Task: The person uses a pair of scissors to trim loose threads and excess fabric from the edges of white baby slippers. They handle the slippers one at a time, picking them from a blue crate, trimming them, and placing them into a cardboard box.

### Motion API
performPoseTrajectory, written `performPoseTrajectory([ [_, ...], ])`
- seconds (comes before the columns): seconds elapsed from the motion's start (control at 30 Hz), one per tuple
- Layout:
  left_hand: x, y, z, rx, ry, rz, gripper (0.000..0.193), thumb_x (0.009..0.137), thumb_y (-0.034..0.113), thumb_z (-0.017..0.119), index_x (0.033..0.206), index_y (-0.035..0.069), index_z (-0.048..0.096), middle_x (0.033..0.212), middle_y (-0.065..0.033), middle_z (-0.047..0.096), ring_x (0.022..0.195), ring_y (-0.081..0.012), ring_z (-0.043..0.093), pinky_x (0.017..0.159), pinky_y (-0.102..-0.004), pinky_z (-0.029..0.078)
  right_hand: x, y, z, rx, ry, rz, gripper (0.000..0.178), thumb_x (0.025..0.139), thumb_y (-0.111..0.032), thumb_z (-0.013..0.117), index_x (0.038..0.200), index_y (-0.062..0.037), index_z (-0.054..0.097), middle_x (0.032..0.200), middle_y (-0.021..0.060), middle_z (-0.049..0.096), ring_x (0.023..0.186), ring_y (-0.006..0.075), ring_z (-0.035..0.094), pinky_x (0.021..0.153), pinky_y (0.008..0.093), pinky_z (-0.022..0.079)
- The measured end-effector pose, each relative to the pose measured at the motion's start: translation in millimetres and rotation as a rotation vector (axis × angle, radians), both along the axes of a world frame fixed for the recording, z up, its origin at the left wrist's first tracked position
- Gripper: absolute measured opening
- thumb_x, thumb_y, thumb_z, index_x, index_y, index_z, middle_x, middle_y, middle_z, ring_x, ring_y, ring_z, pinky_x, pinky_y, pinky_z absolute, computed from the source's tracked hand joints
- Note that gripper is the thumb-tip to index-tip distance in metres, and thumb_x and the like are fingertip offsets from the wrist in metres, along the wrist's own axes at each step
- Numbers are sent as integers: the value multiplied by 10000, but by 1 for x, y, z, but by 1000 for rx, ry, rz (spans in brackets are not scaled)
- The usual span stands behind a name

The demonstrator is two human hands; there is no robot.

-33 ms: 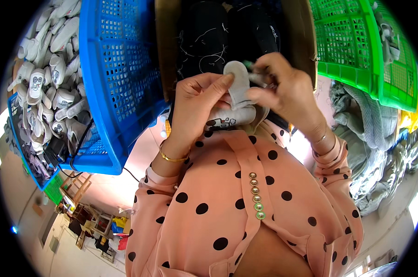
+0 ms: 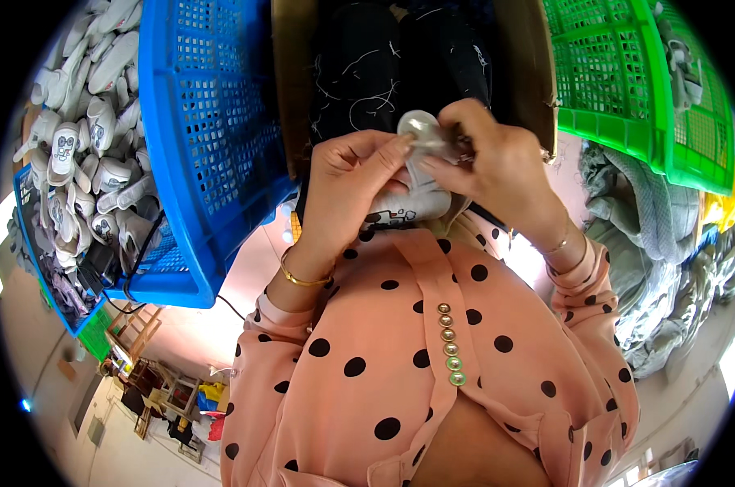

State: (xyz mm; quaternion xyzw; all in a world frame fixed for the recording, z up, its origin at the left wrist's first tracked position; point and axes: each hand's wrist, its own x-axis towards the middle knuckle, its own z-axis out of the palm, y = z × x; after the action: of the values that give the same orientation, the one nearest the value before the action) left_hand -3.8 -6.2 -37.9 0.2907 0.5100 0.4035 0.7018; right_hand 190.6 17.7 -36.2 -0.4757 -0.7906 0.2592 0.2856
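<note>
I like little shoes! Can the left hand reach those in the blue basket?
Probably not directly: the left hand holds a pale piece, and the blue basket wall stands before the shoes.

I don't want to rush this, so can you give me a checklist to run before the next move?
1. Left hand pinching the whitish flap: ok, thumb on top.
2. Right hand beside the flap: ok, its fingers are close against it.
3. What the right fingers hold: cannot tell, blurred.
4. Pale shoe with the dark printed drawing fully in sight: not ok, partly hidden by the hands.
5. Dark trousers free of white threads: not ok, several lie there.
6. Black cable away from the hands: ok, it hangs by the blue crate.
</note>
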Motion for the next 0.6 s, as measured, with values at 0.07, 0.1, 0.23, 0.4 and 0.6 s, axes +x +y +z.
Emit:
performPoseTrajectory([
  [0.07, 1, 0, -1, 53, 53, -4, 173, 906, 165, 715, 942, -3, 741, 756, -47, 696, 631, -52, 631, 588, -169, 527, 9, 10, -5, -9, -240, -63, 315, 848, -291, 731, 1032, -90, 574, 685, 92, 649, 606, 302, 656, 520, 361, 513],
  [0.1, 0, -1, 0, 80, 84, -2, 173, 908, 161, 713, 945, -5, 740, 754, -46, 695, 634, -51, 630, 590, -167, 525, 16, 22, -10, 26, -368, -184, 308, 849, -285, 730, 1039, -94, 579, 691, 96, 654, 607, 305, 656, 523, 363, 518],
  [0.23, -3, 3, 7, 102, 131, 58, 180, 914, 153, 706, 951, -20, 734, 754, -49, 694, 638, -51, 629, 593, -159, 516, 30, 41, -2, 91, -83, -318, 296, 809, -313, 764, 974, -113, 620, 594, 81, 634, 539, 243, 660, 505, 323, 521],
  [0.4, 1, 13, 22, 166, 153, 15, 171, 912, 135, 701, 947, -30, 729, 759, -71, 698, 647, -79, 650, 601, -190, 538, 16, 37, -16, 197, -223, -256, 227, 820, -258, 737, 952, -110, 627, 629, 100, 632, 583, 291, 661, 518, 364, 521],
  [0.6, -5, 24, 24, 141, 2, 68, 199, 905, 172, 710, 920, -26, 726, 778, -96, 710, 633, -107, 671, 596, -215, 562, 11, 27, 19, -232, 284, -198, 266, 897, -243, 720, 1015, -19, 638, 717, 72, 630, 623, 103, 575, 586, 241, 480],
])
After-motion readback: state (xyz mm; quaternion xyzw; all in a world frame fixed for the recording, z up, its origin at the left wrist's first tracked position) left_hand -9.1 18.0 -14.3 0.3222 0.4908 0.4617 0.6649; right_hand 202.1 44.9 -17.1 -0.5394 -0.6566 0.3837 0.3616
